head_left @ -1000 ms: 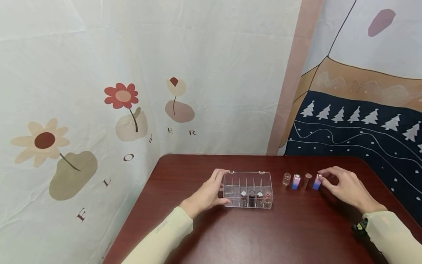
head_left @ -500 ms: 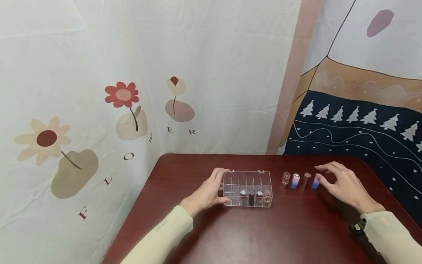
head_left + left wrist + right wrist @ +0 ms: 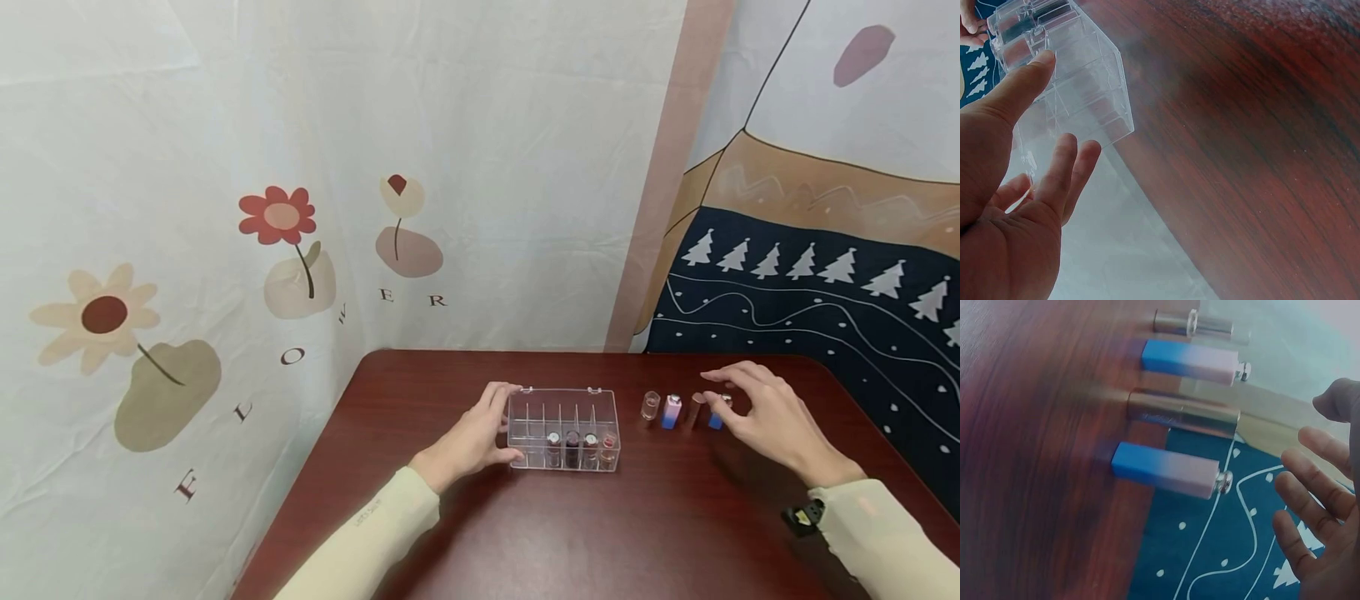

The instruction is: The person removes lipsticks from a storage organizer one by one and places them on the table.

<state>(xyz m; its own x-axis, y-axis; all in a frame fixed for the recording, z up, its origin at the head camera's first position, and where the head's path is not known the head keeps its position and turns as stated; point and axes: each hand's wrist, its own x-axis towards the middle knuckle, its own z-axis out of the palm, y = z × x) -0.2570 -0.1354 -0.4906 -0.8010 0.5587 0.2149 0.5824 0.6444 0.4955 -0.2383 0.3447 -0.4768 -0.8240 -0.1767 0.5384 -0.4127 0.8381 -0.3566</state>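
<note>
My left hand [image 3: 468, 442] grips the left end of a clear divided box [image 3: 542, 398], thumb at the front and fingers at the back. Several lipstick tubes [image 3: 573, 450] stand in its front row. My right hand [image 3: 772, 425] hovers with fingers spread over the right end of a row of upright lipsticks, holding nothing. In the right wrist view the row shows a blue-and-pink lipstick [image 3: 1166, 470], a rose-gold lipstick [image 3: 1185, 414], a second blue-and-pink lipstick [image 3: 1191, 361] and a small tube with a clear end [image 3: 1172, 323]. The right thumb overlaps the rose-gold tube in the head view.
The dark red wooden table [image 3: 570, 533] carries the box and the row of lipsticks to its right. Behind it hang a pale cloth with flower prints [image 3: 510, 167] and a cloth with a dark blue tree print [image 3: 795, 308].
My right hand has moved left from the rightmost blue-and-pink lipstick toward the rose-gold one, and its thumb and fingers have parted. The left hand and the box stay in place.
</note>
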